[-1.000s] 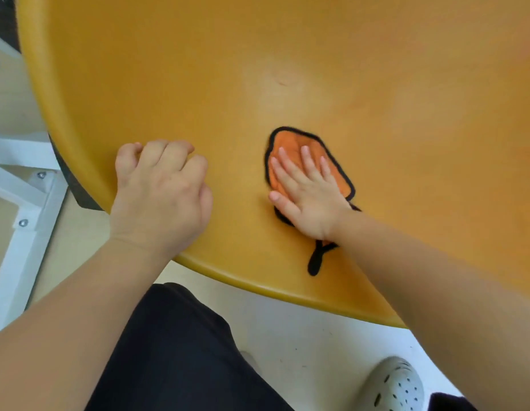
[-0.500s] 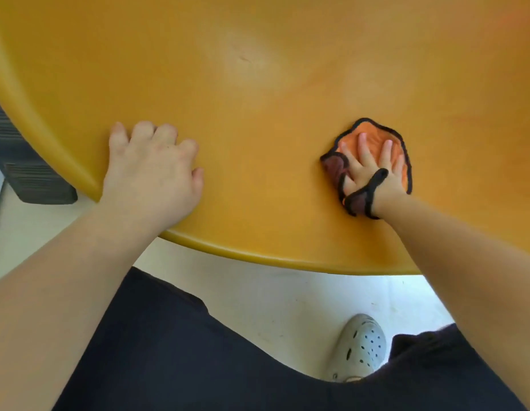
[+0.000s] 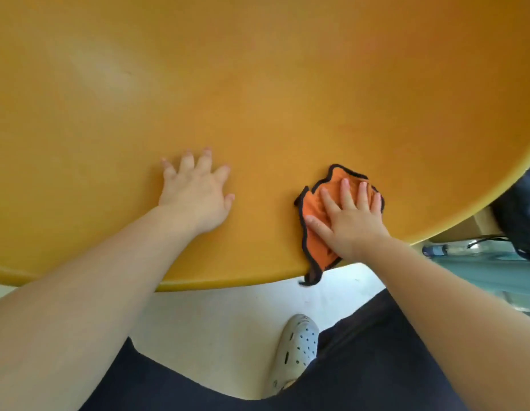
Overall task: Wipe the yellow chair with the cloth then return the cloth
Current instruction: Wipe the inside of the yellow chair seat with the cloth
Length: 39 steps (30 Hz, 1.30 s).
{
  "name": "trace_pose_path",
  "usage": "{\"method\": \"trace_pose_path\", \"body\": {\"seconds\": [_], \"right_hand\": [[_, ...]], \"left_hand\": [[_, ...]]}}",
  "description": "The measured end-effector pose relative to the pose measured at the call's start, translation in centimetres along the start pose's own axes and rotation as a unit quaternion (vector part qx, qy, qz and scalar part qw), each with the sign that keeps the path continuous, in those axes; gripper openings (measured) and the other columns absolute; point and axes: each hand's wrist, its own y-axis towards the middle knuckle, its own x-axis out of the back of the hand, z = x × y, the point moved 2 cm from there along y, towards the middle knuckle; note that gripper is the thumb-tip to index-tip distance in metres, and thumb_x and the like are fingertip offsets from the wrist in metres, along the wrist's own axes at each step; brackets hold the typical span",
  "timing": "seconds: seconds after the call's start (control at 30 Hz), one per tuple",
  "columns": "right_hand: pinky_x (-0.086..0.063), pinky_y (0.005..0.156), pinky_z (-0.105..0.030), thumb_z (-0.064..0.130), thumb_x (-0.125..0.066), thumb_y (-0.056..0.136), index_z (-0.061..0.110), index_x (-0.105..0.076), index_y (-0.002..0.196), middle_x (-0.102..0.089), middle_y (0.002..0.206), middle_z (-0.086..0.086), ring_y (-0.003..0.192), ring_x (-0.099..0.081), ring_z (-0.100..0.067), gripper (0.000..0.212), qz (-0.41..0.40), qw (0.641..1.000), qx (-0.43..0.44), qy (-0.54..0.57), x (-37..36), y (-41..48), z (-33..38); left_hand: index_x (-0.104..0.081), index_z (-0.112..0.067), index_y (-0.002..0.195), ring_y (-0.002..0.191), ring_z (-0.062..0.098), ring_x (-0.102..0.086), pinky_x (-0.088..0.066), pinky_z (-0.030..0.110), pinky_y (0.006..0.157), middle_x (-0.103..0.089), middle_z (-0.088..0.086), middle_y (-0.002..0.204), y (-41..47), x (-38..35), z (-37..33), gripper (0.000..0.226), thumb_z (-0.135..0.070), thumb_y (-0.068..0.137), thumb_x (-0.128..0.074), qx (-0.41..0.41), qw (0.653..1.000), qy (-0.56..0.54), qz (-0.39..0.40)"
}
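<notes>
Right hand [image 3: 351,215] presses cloth [image 3: 314,229] flat on chair [image 3: 258,84].

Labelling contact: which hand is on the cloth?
The right hand presses flat on the orange cloth near the front edge of the yellow chair. The left hand lies flat on the bare seat, apart from the cloth.
</notes>
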Motion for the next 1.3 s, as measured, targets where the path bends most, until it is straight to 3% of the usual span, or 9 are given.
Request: {"method": "trace_pose_path", "body": {"seconds": [0.1,0.17,0.3,0.43,0.57,0.77,0.87,1.1,1.3], "right_hand": [[0.014,0.116,-0.069,0.085,-0.004,0.086,0.039,-0.002,0.161,0.014,0.169,-0.010,0.151,0.021,-0.045,0.088,-0.039,0.988,-0.118,0.089,2.5,4.5,-2.3],[0.015,0.115,-0.070,0.082,-0.007,0.090,0.037,-0.001,0.162,0.018,0.169,-0.007,0.151,0.024,-0.044,0.085,-0.046,0.988,-0.124,0.084,2.6,6.5,-0.7],[0.007,0.121,-0.061,0.068,-0.019,0.099,0.025,0.004,0.162,0.014,0.170,-0.003,0.155,0.014,-0.037,0.080,-0.061,0.996,0.041,0.041,-0.4,3.9,5.3],[0.005,0.125,-0.052,0.063,-0.011,0.102,0.028,0.017,0.160,0.015,0.169,0.006,0.156,0.017,-0.026,0.073,0.002,0.975,0.218,0.048,-2.0,-4.6,6.9],[0.006,0.125,-0.052,0.068,-0.005,0.099,0.019,0.010,0.161,0.018,0.169,-0.004,0.154,0.020,-0.032,0.081,-0.005,0.995,0.092,-0.036,-1.7,-4.2,0.6],[0.009,0.118,-0.069,0.066,-0.009,0.099,0.012,0.004,0.162,0.015,0.168,-0.017,0.151,0.018,-0.049,0.085,-0.096,0.974,-0.146,-0.147,3.8,4.2,-10.1],[0.015,0.115,-0.071,0.063,-0.010,0.100,0.015,0.007,0.162,0.017,0.168,-0.013,0.151,0.021,-0.046,0.080,-0.114,0.978,-0.139,-0.110,3.6,5.1,-8.5],[0.011,0.122,-0.060,0.064,-0.007,0.102,0.031,0.007,0.161,0.015,0.169,0.006,0.153,0.023,-0.035,0.070,-0.001,0.992,0.110,-0.059,0.0,-0.5,-3.4],[0.009,0.116,-0.070,0.067,-0.005,0.098,0.023,0.004,0.162,0.015,0.168,-0.016,0.149,0.019,-0.051,0.079,-0.112,0.964,-0.092,-0.223,6.1,2.5,-13.3]], "left_hand": [[-0.009,-0.038,0.156,0.148,0.042,0.001,-0.013,0.076,0.108,0.008,0.004,0.165,2.1,-0.7,-2.1,0.077,-0.070,0.090,-0.036,0.024,0.998,-0.014,0.055],[-0.004,-0.040,0.155,0.148,0.043,0.005,-0.014,0.079,0.105,0.011,0.002,0.165,3.0,-0.9,-2.6,0.086,-0.076,0.085,-0.039,0.041,0.994,-0.028,0.092],[-0.016,-0.043,0.154,0.142,0.041,-0.011,-0.029,0.077,0.101,-0.008,0.002,0.160,4.1,0.4,-2.3,0.093,-0.076,0.077,-0.057,0.037,0.991,-0.033,0.127],[-0.029,-0.043,0.148,0.137,0.039,-0.020,-0.035,0.075,0.098,-0.022,0.003,0.149,4.4,1.2,-2.2,0.092,-0.072,0.070,-0.069,0.053,0.989,-0.029,0.139],[-0.025,-0.043,0.150,0.141,0.039,-0.018,-0.027,0.074,0.105,-0.019,0.006,0.153,5.2,1.8,-4.3,0.100,-0.061,0.068,-0.079,0.052,0.993,-0.014,0.109],[0.008,-0.048,0.152,0.149,0.041,0.010,-0.021,0.078,0.104,0.024,-0.001,0.162,7.2,2.2,-10.2,0.144,-0.064,0.047,-0.089,0.023,0.987,-0.070,0.140],[0.022,-0.047,0.148,0.146,0.046,0.021,-0.024,0.079,0.102,0.039,0.001,0.156,8.8,1.9,-12.0,0.161,-0.065,0.036,-0.092,0.037,0.977,-0.071,0.197],[0.025,-0.035,0.150,0.139,0.061,0.011,-0.032,0.071,0.105,0.028,0.017,0.155,10.5,1.9,-13.1,0.173,-0.073,0.025,-0.088,0.029,0.976,-0.002,0.218],[0.024,-0.034,0.151,0.139,0.061,0.007,-0.035,0.070,0.104,0.026,0.017,0.155,10.7,1.9,-13.2,0.174,-0.072,0.024,-0.088,0.025,0.975,-0.002,0.221]]}}
